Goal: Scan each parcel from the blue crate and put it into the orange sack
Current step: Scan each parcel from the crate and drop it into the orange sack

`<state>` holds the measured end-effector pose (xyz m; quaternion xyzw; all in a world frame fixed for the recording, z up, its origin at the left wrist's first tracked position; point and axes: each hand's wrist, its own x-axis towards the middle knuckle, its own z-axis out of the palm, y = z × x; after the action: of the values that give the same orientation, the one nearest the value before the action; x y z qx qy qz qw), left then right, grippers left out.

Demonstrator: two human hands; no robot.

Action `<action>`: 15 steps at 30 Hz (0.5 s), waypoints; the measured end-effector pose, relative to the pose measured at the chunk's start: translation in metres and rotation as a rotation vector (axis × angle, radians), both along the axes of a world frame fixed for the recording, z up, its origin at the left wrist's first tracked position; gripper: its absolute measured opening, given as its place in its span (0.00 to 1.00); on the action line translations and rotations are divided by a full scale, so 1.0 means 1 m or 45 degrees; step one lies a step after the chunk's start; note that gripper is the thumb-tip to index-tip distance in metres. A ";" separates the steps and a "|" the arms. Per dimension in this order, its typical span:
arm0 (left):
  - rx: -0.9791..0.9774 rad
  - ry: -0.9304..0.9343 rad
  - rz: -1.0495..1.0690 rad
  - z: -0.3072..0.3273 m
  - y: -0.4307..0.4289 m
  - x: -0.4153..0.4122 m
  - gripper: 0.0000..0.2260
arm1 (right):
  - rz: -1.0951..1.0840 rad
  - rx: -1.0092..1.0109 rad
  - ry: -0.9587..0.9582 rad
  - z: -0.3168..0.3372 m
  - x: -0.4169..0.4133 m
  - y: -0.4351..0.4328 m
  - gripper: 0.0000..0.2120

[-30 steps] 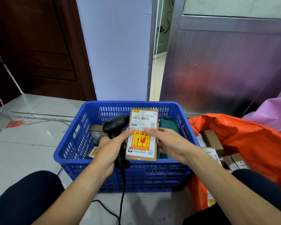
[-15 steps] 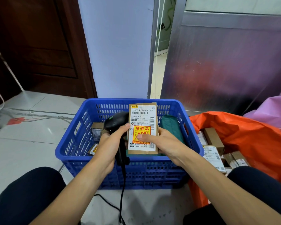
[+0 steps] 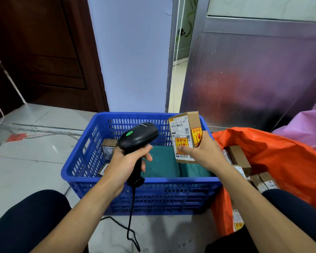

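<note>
Tiled floor (image 3: 26, 161), blue crate (image 3: 102, 181) centre. L hand (image 3: 124, 161) grips scanner (image 3: 138, 138) over crate; R hand (image 3: 202, 152) pinches parcel (image 3: 185, 136) at crate's right side, near orange sack (image 3: 281, 157) w/ boxes.

Wears plain dark, near-black trousers (image 3: 26, 227) of smooth fabric over left knee (image 3: 46, 201) and right knee (image 3: 286, 203), with both forearms (image 3: 77, 216) bare from frame edge to left hand (image 3: 124, 161) and right hand (image 3: 206, 152).
</note>
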<state>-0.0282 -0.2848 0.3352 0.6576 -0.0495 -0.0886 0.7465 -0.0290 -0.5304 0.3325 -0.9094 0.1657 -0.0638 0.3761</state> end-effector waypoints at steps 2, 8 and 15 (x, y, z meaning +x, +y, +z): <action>0.005 0.014 -0.022 -0.002 0.000 -0.001 0.04 | -0.019 0.025 -0.009 0.002 0.000 -0.003 0.25; 0.011 0.037 -0.006 -0.006 -0.003 0.000 0.05 | -0.038 0.028 -0.035 0.005 -0.003 -0.004 0.25; 0.042 0.016 -0.007 -0.009 -0.002 0.001 0.05 | -0.045 0.003 -0.013 0.006 -0.005 -0.003 0.27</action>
<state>-0.0272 -0.2869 0.3260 0.6692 -0.0453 -0.0954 0.7356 -0.0336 -0.5337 0.3381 -0.9055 0.1798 -0.0748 0.3769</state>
